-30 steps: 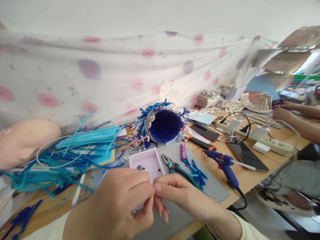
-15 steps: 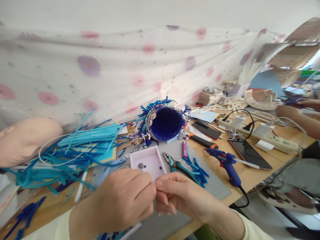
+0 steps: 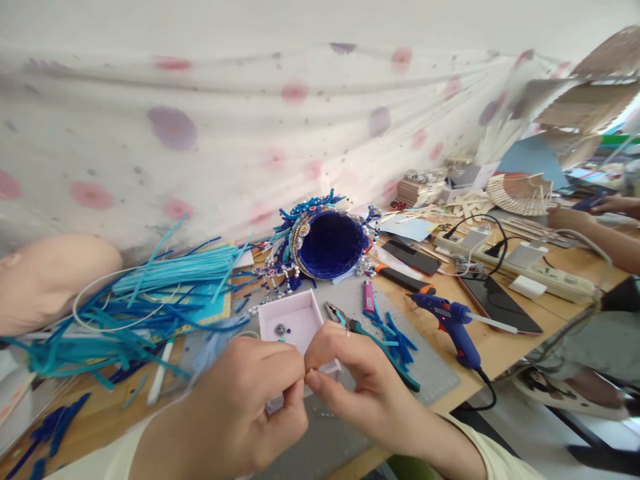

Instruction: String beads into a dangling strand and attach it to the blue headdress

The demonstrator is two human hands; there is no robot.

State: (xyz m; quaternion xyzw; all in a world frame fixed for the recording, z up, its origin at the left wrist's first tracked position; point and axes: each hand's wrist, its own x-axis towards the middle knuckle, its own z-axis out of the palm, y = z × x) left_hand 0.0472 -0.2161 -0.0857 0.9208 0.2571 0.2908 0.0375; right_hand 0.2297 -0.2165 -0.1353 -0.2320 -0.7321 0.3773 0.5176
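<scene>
My left hand (image 3: 240, 400) and my right hand (image 3: 357, 387) meet fingertip to fingertip in front of a small white tray (image 3: 316, 313). Both are closed in a pinch. Between the fingertips a tiny light speck shows, too small to name. Inside the tray lie a silver bead (image 3: 281, 329) and a few dark blue ones. Behind it, a blue beaded headdress (image 3: 333, 245) rests on its side, its hollow facing me. Pliers with teal and black handles (image 3: 370, 333) lie partly behind my right hand.
A blue glue gun (image 3: 453, 323) with its cord is on the right, near phones (image 3: 495, 303) and a power strip (image 3: 560, 283). Turquoise pipe cleaners (image 3: 175, 273) and a mannequin head (image 3: 60, 283) fill the left. Another person's hand (image 3: 575, 221) works at far right.
My right hand has risen and turned, its thumb and index finger now pinching beside the left fingertips. My left fingers have shifted slightly. The objects on the table stay put.
</scene>
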